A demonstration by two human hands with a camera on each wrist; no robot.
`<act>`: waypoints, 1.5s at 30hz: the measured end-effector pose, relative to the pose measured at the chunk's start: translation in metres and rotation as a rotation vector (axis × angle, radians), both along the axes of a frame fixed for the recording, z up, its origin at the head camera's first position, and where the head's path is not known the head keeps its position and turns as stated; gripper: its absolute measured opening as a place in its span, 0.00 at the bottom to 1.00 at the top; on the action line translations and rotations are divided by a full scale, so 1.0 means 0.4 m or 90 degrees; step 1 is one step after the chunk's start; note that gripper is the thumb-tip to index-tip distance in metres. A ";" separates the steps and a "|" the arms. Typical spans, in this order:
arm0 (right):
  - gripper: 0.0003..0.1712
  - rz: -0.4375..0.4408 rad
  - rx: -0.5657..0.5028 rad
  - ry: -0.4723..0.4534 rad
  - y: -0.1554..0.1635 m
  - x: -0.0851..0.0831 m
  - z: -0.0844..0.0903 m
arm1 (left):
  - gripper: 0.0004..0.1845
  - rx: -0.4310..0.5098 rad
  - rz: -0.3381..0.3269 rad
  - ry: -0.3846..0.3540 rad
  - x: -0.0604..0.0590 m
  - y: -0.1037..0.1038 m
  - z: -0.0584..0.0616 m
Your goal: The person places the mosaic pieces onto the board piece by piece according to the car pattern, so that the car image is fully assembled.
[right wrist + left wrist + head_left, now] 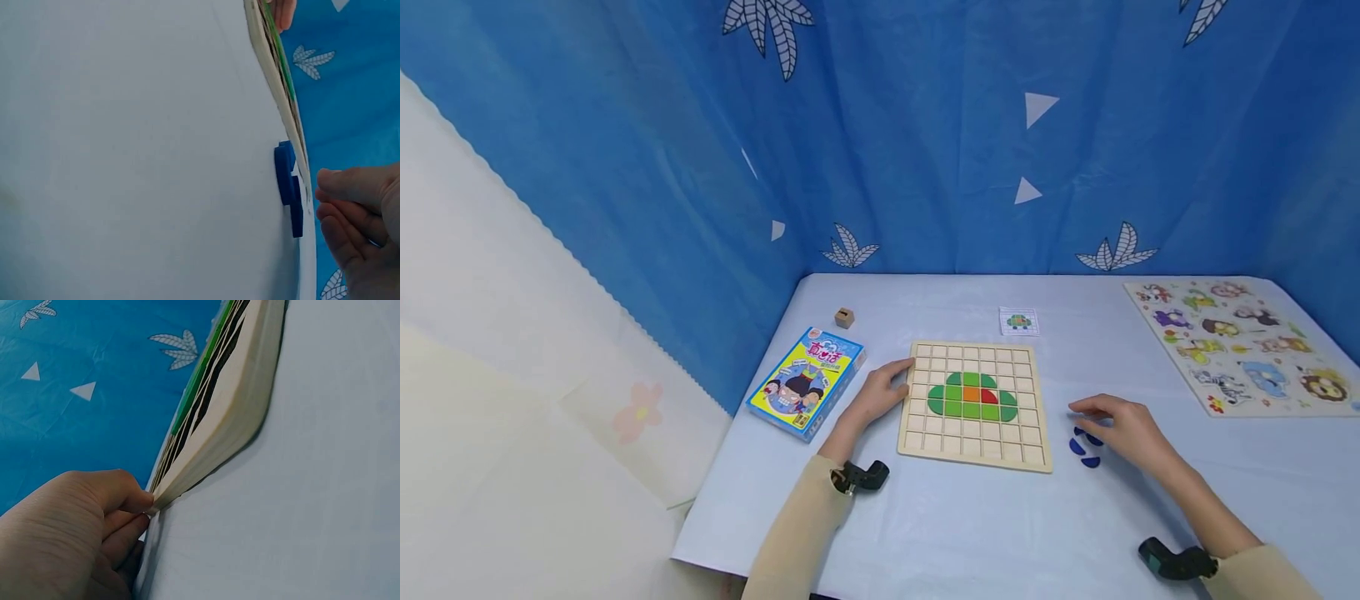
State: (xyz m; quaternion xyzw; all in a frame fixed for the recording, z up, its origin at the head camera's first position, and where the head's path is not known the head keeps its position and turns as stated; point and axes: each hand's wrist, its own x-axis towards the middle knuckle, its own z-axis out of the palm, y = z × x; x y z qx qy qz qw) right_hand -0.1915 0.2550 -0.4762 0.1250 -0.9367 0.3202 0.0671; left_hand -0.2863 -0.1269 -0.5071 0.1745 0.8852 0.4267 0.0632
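Observation:
A square wooden grid board [975, 447] lies mid-table, with a green, orange and red pattern [972, 397] set in its cells. My left hand [878, 395] is at its left side, thumb and fingertips touching the edge; the left wrist view shows the thumb [128, 494] at the rim. Right of the board, my right hand [1123, 427] hovers over several dark blue half-round pieces [1091, 462]. Its thumb and index finger are a little apart, with nothing seen between them. In the right wrist view, the blue pieces [285, 175] lie on the table beside the fingertips.
Behind the board lies a small pattern card [1018, 322]. To the left are a blue and yellow box [808, 383] and a small wooden block [844, 317]. An animal picture board [1247, 350] lies at the far right. A blue curtain [940, 167] hangs behind the table.

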 end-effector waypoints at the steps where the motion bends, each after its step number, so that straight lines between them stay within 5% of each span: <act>1: 0.13 -0.002 0.006 -0.002 0.002 0.003 -0.007 | 0.27 0.001 0.001 0.000 0.000 0.000 -0.001; 18: 0.10 -0.034 0.022 0.109 0.012 0.009 -0.062 | 0.27 0.005 -0.002 0.005 0.003 0.000 0.003; 28: 0.11 -0.041 0.034 0.096 0.011 0.003 -0.050 | 0.27 0.008 -0.004 0.008 0.002 -0.001 -0.003; 34: 0.09 -0.059 -0.020 0.058 -0.008 -0.031 -0.012 | 0.27 0.002 -0.003 0.007 -0.001 -0.003 -0.001; 42: 0.18 -0.044 -0.151 0.005 -0.074 -0.128 -0.094 | 0.27 -0.003 -0.002 0.005 -0.003 -0.004 0.002; 45: 0.16 -0.017 -0.188 -0.031 -0.147 -0.113 -0.060 | 0.28 -0.003 -0.004 0.004 -0.001 -0.003 0.002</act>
